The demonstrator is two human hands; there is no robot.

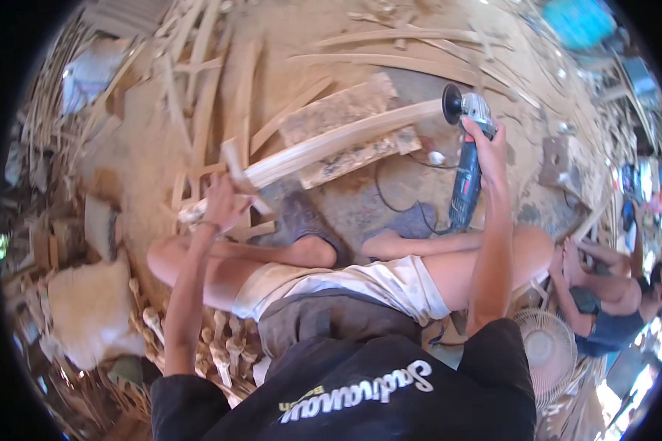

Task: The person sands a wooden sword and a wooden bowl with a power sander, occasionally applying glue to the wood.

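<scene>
My right hand [490, 153] is wrapped round the front of a blue-and-black angle grinder [465, 191], whose dark round disc [452, 104] faces left. The disc lies at the far right end of a long, slightly curved wooden piece [338, 141]; whether they touch I cannot tell. That piece slants across a rough wooden block [360, 158]. At its near left end, my left hand [226, 204] is closed on the wood, beside a short crosspiece [235, 163]. Some of the left fingers are hidden behind the hand.
The grinder's black cord [381, 192] loops near my feet. Curved wooden strips [412, 65] lie beyond the block, with more lengths at the left. A squared block [566, 167] stands at right. A fan [543, 353] and another seated person [603, 294] are at lower right; turned wooden pieces [224, 353] lie behind my left leg.
</scene>
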